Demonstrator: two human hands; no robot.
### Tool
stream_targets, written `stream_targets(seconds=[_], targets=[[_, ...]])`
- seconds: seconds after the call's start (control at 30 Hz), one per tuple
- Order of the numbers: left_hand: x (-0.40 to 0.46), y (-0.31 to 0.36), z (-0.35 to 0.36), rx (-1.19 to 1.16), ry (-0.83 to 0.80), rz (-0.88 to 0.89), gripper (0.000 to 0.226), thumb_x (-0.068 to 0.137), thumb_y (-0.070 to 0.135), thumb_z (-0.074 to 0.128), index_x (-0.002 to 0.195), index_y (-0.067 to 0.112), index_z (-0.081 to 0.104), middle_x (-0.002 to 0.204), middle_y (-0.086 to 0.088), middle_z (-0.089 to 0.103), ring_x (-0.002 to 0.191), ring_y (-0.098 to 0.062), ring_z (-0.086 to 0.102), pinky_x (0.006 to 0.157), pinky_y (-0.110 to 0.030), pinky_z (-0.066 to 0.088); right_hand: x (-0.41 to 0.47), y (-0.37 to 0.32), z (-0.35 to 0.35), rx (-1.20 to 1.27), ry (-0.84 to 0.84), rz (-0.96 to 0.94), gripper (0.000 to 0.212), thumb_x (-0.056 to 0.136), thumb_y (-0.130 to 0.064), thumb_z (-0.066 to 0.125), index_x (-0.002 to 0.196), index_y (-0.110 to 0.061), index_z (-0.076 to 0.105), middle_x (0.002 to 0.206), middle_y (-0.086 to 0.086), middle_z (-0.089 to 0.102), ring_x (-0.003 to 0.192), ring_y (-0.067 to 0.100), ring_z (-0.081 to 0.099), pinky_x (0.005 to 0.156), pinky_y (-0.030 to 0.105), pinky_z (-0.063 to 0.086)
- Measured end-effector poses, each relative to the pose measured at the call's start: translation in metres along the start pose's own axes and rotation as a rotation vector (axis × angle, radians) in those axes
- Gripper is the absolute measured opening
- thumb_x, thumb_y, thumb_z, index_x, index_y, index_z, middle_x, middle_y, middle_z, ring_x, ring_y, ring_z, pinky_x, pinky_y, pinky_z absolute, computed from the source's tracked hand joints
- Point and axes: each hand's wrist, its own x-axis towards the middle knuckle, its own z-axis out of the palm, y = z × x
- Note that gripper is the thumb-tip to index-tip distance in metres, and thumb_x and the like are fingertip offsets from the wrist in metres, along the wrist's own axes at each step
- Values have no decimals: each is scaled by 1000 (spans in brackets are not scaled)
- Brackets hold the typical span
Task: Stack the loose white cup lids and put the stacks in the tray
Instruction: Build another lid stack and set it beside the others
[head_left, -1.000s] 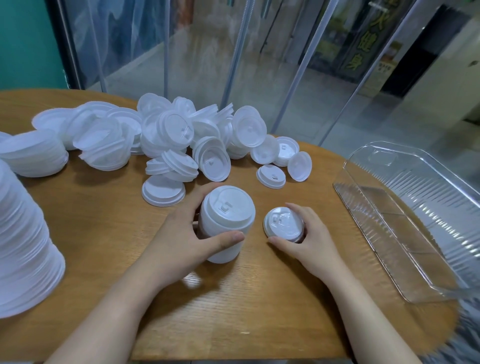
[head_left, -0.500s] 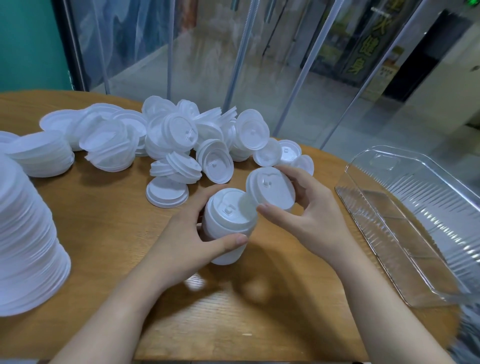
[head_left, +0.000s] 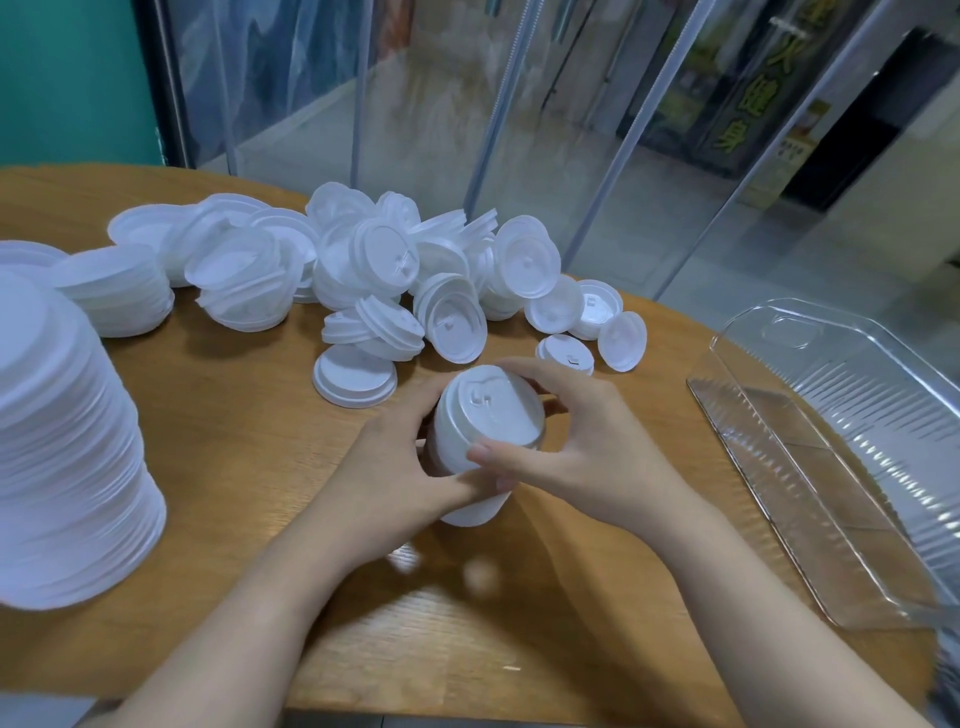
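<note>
Left hand (head_left: 387, 480) wrapped around side of short lid stack (head_left: 480, 447), thumb across its front. Right hand (head_left: 582, 452) gripping top lid (head_left: 496, 408) of that stack, thumb at near rim, fingers curled over far rim. Stack held between both hands, tilted, above wooden table (head_left: 249, 467). Beyond fingertips: loose lid pile (head_left: 395, 280). Right of right hand: clear tray (head_left: 852, 447).

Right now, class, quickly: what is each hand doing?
Left hand: grips the side of the lid stack.
Right hand: fingers curled round the stack's top lid, seating it.
</note>
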Motion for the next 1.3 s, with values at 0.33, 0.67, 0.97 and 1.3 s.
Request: stream_targets(seconds=[0.33,0.67,0.97,1.3], targets=[[1,-1,-1,9,-8,1,70,71,31,93,130,44,59,121,30,68,115,8,62,95,-21,51,-4,13,1,71,-87,-9,67,75,-50,87,130,-50,49,125,-38,59,119,-12,56,92,5,42],[3,-4,0,-23,-19,-20,81,56,47,91,130,44,59,123,30,66,118,8,60,95,-19,47,42,119,-22,-128,236,199,57,89,-51,73,138,-27,55,132,-13,60,124,6,55,107,39,47],[1,-6,-2,-5,-26,6,79,58,45,94,128,46,59,124,28,67,118,6,61,90,-7,46,87,168,9,-264,386,265,54,89,-58,65,126,-19,58,114,1,60,108,21,54,91,44,50],[2,-5,-3,2,-34,6,75,58,46,91,126,47,60,122,28,68,117,5,62,92,-10,48,82,154,2,-58,377,249,43,84,-51,78,117,-29,63,115,-10,66,112,9,60,96,39,52]])
